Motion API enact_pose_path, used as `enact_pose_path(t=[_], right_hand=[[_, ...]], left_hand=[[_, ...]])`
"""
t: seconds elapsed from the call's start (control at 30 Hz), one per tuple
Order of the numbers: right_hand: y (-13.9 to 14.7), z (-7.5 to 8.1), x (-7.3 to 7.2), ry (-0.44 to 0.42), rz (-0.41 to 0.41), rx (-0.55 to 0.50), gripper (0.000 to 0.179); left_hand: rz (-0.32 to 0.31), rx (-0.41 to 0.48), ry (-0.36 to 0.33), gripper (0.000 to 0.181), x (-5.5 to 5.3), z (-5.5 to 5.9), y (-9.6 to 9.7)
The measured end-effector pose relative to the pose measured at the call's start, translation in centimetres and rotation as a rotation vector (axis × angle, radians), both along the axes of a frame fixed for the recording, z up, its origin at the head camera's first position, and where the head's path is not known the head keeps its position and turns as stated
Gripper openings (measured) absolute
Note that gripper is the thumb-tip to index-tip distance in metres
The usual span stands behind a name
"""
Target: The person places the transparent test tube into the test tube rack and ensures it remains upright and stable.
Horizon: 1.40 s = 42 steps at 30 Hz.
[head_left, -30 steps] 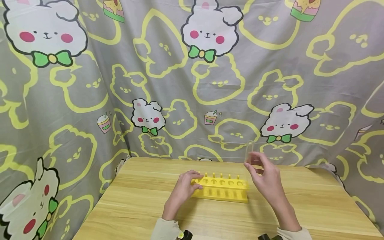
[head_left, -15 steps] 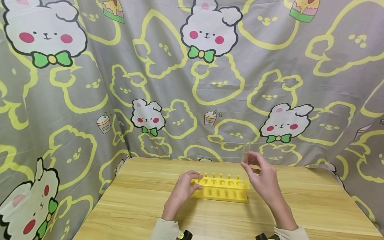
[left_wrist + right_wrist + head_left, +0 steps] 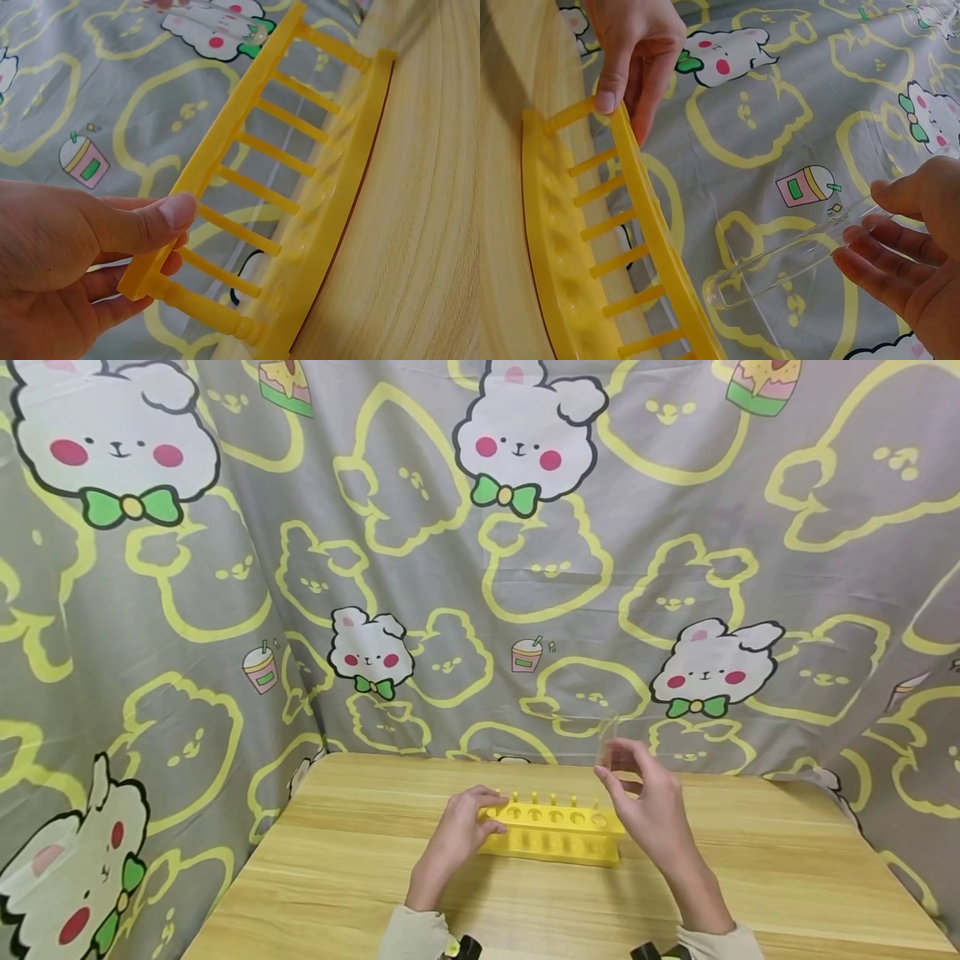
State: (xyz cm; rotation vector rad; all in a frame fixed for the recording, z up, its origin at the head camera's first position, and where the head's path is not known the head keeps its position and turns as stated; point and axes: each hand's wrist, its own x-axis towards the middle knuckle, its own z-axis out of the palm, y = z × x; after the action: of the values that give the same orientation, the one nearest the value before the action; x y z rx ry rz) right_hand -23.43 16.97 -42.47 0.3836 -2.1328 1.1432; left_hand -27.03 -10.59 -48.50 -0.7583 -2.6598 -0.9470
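A yellow test tube rack point(image 3: 551, 828) stands on the table, with a row of round holes in its top and pegs along the back. My left hand point(image 3: 459, 828) grips the left end of its top bar, thumb on one side and fingers on the other in the left wrist view. Between thumb and fingertips, my right hand point(image 3: 651, 802) pinches a clear glass test tube point(image 3: 780, 270). The tube's rounded bottom is close over the rack's right end. In the head view the tube's upper part point(image 3: 609, 731) is faint against the cloth and leans slightly.
The wooden table point(image 3: 337, 860) spreads to both sides and in front of the rack. A grey cloth point(image 3: 450, 568) with rabbit prints hangs behind the table and along its sides. Dark wrist devices point(image 3: 468, 947) sit at the beige sleeves point(image 3: 416, 933).
My right hand has moved left with the test tube, bringing it over the rack's right end, and the tube leans a little more. My left hand and the rack have stayed put.
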Motion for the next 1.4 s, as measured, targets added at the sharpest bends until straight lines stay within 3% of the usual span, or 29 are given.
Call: enact_pose_path(t=[0.93,1.4], right_hand=[[-2.1,0.2,-0.3,-0.021,0.054,-0.042,0.039],[-2.9,0.4,-0.8,0.008,0.086,-0.046,0.038]], left_hand=[[-0.005,0.016,-0.017,0.035,0.2,0.1,-0.1],[0.003,0.015,-0.034,0.035,0.0,0.2,0.0]])
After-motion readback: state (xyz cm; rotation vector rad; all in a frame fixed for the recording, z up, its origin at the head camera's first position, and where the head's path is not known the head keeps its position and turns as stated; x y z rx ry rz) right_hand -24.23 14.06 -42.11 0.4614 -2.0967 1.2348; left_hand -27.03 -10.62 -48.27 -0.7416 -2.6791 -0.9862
